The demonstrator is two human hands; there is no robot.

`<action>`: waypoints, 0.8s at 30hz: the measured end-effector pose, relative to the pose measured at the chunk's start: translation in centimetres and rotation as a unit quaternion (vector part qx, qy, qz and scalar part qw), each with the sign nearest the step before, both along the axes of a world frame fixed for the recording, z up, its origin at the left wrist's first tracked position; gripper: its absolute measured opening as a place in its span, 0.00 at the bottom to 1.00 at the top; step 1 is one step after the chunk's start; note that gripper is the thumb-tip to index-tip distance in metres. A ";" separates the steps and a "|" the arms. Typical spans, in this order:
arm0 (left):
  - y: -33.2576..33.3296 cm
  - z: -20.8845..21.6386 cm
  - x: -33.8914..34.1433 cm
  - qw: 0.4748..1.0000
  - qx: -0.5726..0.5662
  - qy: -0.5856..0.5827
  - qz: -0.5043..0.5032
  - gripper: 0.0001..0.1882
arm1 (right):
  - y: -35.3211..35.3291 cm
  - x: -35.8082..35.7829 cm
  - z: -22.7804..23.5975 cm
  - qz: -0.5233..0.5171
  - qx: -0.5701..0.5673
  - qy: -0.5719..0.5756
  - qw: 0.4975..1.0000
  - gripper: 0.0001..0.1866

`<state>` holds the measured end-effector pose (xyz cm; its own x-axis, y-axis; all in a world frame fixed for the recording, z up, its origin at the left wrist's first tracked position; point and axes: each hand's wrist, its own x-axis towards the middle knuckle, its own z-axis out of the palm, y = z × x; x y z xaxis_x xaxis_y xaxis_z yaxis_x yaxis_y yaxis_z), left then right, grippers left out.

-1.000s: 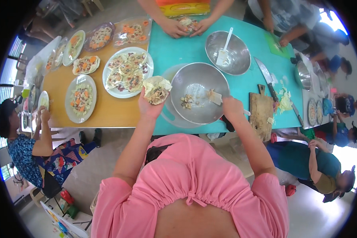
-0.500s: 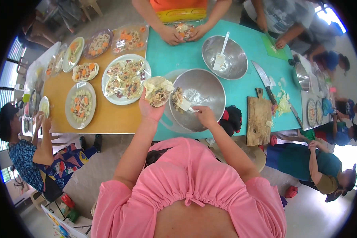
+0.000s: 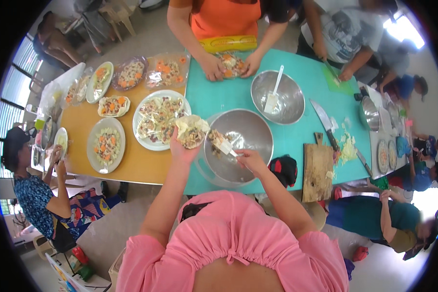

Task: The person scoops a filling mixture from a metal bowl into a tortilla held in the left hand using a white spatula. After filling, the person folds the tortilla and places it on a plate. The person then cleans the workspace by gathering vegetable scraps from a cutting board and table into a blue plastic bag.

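On the upturned palm of my left hand (image 3: 182, 152) rests a pale, ruffled-edged food shell (image 3: 193, 127) heaped with a brownish chopped filling. My left fingers curl around its underside and edge. My right hand (image 3: 250, 163) grips the handle of a white spatula (image 3: 223, 145), its blade by the left wall of a large steel mixing bowl (image 3: 255, 129). Chopped filling (image 3: 214, 137) sits at the blade, just right of the shell. Some filling remains low in the bowl, whose floor shows mostly bare metal.
A white plate (image 3: 140, 138) of wrapped filled shells stands left of my left hand. Beyond the bowl is a smaller steel bowl (image 3: 297, 109) with another spatula. To the right lie a wooden board (image 3: 317, 170) and a large knife (image 3: 321, 114). Across the table, a co-worker's hands (image 3: 212, 67) hold a wrapped portion.
The whole view has shifted, so the table and bowls appear lower. My hands keep nearly the same places beside the bowl, still holding the shell and spatula.
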<state>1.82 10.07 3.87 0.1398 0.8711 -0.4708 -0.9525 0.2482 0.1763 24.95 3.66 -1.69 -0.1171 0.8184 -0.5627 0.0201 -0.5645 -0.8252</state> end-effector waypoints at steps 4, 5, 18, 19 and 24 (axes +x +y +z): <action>0.3 -0.4 -0.1 1.000 0.008 -0.008 -0.002 0.24 | 0.6 1.1 1.1 0.017 -0.014 -0.021 1.000 0.16; 0.2 -0.7 -0.2 1.000 0.007 -0.011 -0.005 0.24 | 0.4 1.4 1.5 0.019 -0.021 -0.021 0.999 0.16; 0.2 0.0 -1.3 0.998 0.063 0.008 0.025 0.22 | -1.6 5.2 5.5 -0.019 0.009 -0.037 0.999 0.16; 0.3 0.3 -1.2 0.998 0.061 0.002 0.015 0.23 | -1.7 5.4 6.2 -0.024 0.017 -0.036 0.999 0.16; 0.1 1.8 1.4 0.997 0.025 -0.017 -0.065 0.23 | -1.7 5.2 10.4 -0.027 0.074 -0.056 0.995 0.16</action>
